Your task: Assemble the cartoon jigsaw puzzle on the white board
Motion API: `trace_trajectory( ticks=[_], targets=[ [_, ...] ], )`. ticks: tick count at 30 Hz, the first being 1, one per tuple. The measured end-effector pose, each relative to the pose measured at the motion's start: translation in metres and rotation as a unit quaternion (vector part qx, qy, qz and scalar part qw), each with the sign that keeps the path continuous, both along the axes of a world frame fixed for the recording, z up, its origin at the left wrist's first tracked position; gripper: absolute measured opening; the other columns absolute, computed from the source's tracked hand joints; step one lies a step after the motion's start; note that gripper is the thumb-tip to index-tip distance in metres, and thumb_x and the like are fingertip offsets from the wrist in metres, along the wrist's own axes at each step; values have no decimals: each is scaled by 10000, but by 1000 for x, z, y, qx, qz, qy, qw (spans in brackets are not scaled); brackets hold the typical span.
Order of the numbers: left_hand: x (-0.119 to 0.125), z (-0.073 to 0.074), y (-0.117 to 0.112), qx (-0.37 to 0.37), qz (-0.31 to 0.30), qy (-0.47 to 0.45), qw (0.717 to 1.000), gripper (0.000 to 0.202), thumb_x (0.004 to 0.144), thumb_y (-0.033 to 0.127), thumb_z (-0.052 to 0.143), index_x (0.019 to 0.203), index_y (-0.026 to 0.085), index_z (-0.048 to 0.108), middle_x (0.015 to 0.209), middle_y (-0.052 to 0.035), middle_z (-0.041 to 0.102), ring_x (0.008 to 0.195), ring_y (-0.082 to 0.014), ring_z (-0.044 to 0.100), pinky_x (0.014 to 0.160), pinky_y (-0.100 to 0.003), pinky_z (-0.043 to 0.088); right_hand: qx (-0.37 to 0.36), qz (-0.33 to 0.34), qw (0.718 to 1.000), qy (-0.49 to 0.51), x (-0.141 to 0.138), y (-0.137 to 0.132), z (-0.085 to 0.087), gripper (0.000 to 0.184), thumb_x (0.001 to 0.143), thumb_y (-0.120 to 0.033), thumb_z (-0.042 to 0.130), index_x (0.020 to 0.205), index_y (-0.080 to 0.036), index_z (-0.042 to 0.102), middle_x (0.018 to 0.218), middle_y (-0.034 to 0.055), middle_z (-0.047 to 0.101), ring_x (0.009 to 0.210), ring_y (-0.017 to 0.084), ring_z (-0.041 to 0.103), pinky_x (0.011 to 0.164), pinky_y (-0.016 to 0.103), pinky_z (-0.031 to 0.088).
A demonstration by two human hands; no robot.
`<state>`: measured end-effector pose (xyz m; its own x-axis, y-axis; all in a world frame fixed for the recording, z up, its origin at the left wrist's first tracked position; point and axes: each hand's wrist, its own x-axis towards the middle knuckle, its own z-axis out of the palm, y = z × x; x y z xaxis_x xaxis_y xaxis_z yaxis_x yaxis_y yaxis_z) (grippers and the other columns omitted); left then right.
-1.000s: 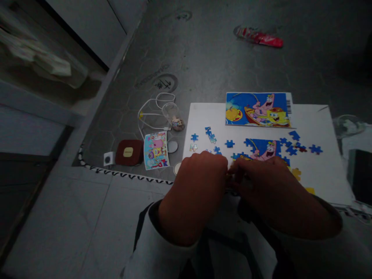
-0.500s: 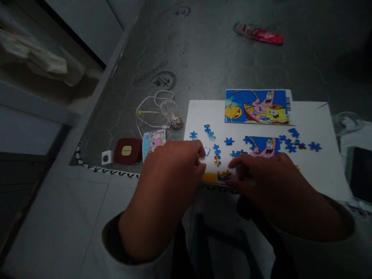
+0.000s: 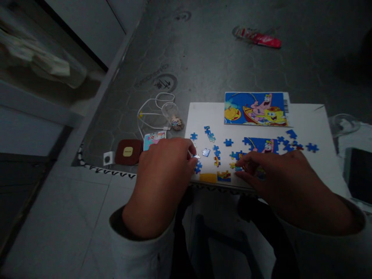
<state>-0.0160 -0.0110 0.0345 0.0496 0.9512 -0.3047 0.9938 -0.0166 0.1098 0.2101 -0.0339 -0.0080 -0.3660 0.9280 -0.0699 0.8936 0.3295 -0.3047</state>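
Left hand [image 3: 161, 182] curled, fingertips [image 3: 190, 152] bunched at a small pale jigsaw piece [image 3: 197, 156] (held or merely touched, cannot tell). Right hand [image 3: 270, 179] loosely open, fingers [image 3: 242, 170] spread, tips on the lower edge of a partly assembled blue cartoon jigsaw [image 3: 261, 146], which lies on a white rectangular board [image 3: 314, 124]. Loose blue puzzle pieces [image 3: 228, 142] scattered across the board on both sides of it; a flat yellow piece [image 3: 208, 178] near the board's front edge, between the hands. A glossy printed cartoon picture card [image 3: 255, 109] lies along the board's far edge. Left of the board: a looped white cable [image 3: 148, 110], a clear glass jar [image 3: 171, 115], a dark-red square pad [image 3: 128, 153].
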Motion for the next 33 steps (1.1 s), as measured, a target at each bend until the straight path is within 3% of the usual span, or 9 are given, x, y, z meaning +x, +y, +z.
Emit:
trace_trajectory(
  ticks=[8, 15, 20, 25, 29, 33],
  targets=[
    [26, -12, -9, 39, -68, -45, 996, 176, 872, 389, 680, 1010, 281, 697, 978, -17, 728, 877, -252, 647, 688, -354, 399, 13, 7, 1000, -9, 0, -1, 3, 123, 825, -256, 721, 847, -262, 601, 709, -63, 695, 645, 214, 647, 695, 372, 276],
    [29, -21, 1, 1, -90, -69, 994, 229, 827, 326, 742, 1052, 311, 701, 1061, 8, 727, 950, -246, 648, 719, -343, 407, 17, 8, 1000, -10, 3, -3, 0, 107, 838, -268, 698, 854, -265, 592, 733, -59, 695, 674, 219, 639, 715, 375, 261],
    [28, -20, 2, 18, -92, -66, 993, 192, 816, 322, 742, 1000, 306, 690, 981, 15, 728, 888, -256, 652, 641, -335, 357, 23, 13, 999, -21, 3, -3, -1, 112, 857, -269, 677, 827, -263, 568, 714, -57, 678, 662, 215, 612, 713, 377, 242],
    [30, -19, 4, 0, -95, -137, 986, 67, 815, 279, 734, 861, 285, 685, 807, 55, 713, 756, -192, 639, 647, -312, 367, 16, 8, 999, -29, 1, -2, 2, 117, 850, -260, 686, 817, -257, 574, 733, -47, 688, 671, 222, 606, 718, 379, 242],
    [33, -16, 5, -10, -101, -214, 972, 161, 852, 265, 720, 1005, 315, 729, 933, 80, 757, 860, -169, 680, 752, -294, 424, 1, 3, 1000, -30, 1, -2, 3, 91, 857, -250, 679, 833, -249, 592, 755, -36, 695, 675, 213, 606, 742, 392, 256],
    [34, -13, 5, -14, -103, -232, 967, 159, 936, 280, 615, 959, 286, 773, 988, 49, 778, 865, -167, 692, 770, -287, 438, -11, 9, 1000, -25, 0, -2, 0, 64, 867, -247, 666, 904, -254, 614, 802, -33, 701, 742, 223, 635, 770, 402, 277]
  ],
)
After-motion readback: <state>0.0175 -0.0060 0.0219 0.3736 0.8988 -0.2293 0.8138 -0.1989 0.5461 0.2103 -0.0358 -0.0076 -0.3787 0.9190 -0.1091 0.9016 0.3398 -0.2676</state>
